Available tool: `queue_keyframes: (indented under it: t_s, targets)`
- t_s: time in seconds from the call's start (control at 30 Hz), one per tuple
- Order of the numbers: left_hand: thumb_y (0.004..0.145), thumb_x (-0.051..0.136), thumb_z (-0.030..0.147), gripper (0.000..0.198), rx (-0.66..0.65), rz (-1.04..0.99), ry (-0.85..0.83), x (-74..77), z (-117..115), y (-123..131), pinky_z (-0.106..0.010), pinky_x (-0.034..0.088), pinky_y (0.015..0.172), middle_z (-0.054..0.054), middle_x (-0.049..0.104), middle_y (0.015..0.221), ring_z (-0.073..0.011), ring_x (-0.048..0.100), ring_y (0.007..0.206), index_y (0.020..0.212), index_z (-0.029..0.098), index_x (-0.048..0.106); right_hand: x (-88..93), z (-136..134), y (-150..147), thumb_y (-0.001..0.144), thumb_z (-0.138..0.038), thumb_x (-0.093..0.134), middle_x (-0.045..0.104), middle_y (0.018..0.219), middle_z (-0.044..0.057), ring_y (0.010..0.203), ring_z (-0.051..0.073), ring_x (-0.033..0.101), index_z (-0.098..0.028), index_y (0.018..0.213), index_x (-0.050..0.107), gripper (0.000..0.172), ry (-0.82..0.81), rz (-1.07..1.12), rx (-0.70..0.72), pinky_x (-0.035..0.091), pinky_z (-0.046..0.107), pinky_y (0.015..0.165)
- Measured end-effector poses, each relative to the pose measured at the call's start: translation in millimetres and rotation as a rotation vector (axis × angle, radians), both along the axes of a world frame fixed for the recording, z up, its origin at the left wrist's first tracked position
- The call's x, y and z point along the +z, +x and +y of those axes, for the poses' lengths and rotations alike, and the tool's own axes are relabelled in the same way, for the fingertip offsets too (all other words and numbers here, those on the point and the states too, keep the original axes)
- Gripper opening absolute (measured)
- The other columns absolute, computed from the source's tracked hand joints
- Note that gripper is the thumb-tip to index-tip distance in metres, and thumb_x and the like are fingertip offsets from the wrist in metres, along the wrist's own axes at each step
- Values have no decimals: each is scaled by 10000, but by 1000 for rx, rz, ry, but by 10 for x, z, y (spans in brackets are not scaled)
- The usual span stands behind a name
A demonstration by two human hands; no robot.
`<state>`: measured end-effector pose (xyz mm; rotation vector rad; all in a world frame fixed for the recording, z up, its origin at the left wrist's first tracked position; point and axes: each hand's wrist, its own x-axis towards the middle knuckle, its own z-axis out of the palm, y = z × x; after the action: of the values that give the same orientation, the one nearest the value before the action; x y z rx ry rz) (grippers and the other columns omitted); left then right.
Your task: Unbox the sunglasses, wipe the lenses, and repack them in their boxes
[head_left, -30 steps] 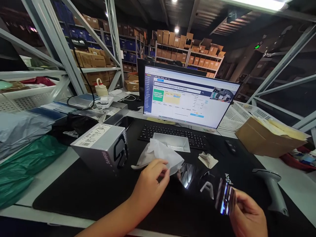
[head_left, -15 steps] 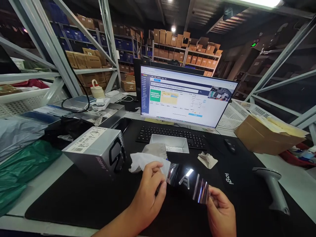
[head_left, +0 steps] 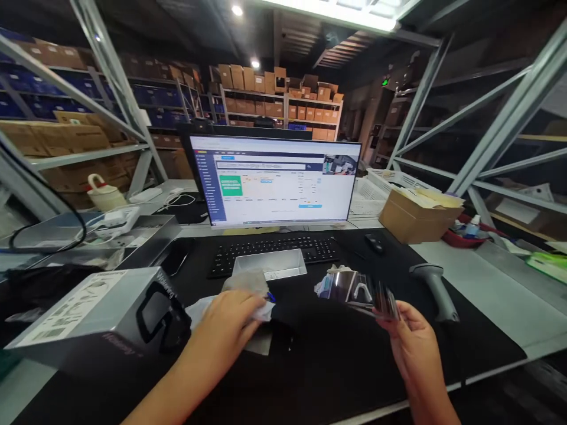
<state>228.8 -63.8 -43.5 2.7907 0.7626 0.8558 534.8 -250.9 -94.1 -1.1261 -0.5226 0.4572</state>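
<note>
My right hand pinches one end of a dark, glossy, mirror-like sheet, raised above the black desk mat. Bright reflections run across its surface. To the left, my left hand rests over a thin white sheet beside a grey cloth-like pouch. Motion smears its fingers, so their grip is unclear. A small blue piece shows near its fingertips. The open silver-white tray sits just beyond the pouch. Left of my hand stands a silver box with a black goggle-like picture.
A keyboard, a mouse and a lit monitor are at the back. On the right lies a grey barcode scanner, with a cardboard box behind. A dark phone-like slab lies at the left.
My left hand has parted from the glossy sheet and moved left with the white sheet under it. The right hand keeps the glossy sheet, now farther right. The view has turned right.
</note>
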Motion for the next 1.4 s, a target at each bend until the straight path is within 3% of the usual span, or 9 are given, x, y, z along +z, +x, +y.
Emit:
queue_keyframes:
  t_s: [0.17,0.33,0.5,0.63,0.87,1.03,1.17,1.23,1.4]
  targets:
    - [959,537,343,182,41,-189,75,459,-19,221,-339,483,817,-28,698,969,-224,636,912,898,254,684,46,-39,369,610,-401,945,778,904,40,717,146,727,-200,873,731,395,76,196,-67,572,181,562]
    - [965,489,263,166,-21,-147,-42,873,-177,1175,-310,459,745,-37,632,939,-197,602,825,933,212,643,190,-48,591,650,-405,915,775,1014,52,610,90,669,-200,891,714,375,122,189,-125,441,134,409]
    - [921,566,178,103,-300,228,-196,451,-294,2236,-308,504,800,-51,671,952,-198,649,884,911,184,668,204,-162,657,677,-410,895,776,1018,52,648,111,694,-202,897,709,356,150,164,-195,556,186,521]
    - [922,662,282,149,-301,435,-279,-15,-182,2671,-354,562,802,-45,686,971,-178,665,869,975,142,662,137,-258,675,660,-381,910,780,998,51,705,134,717,-202,874,719,338,168,187,-202,592,206,593]
    - [659,790,130,698,-201,344,-293,-173,178,2533,-391,537,971,-151,621,1251,-275,666,1101,1303,150,521,56,-223,713,619,-408,936,761,832,39,714,139,715,-173,844,739,380,95,224,-43,575,196,627]
    - [592,815,313,968,-202,126,-241,-44,407,2152,-503,566,946,-214,549,1383,-367,660,1137,1434,152,366,95,-134,798,639,-471,911,741,737,15,670,142,692,-183,824,753,377,42,81,39,558,220,618]
    - [483,864,364,1310,-383,-5,74,211,121,2060,-573,446,1112,-197,350,1588,-427,441,1398,1575,218,156,167,-69,768,625,-467,904,778,784,46,688,189,704,-183,796,773,356,-8,-68,97,577,289,649]
    - [503,842,359,1268,-442,26,191,312,-91,2095,-591,416,1135,-174,339,1604,-422,434,1405,1577,238,178,202,-57,733,692,-445,851,802,901,66,789,228,738,-196,820,781,288,-22,-184,139,591,326,710]
    - [645,653,225,660,-441,100,273,271,-211,2220,-510,475,1098,-98,572,1448,-336,612,1248,1301,267,603,327,-142,776,804,-222,730,799,1036,57,942,227,746,-224,912,793,125,-47,-540,174,569,312,804]
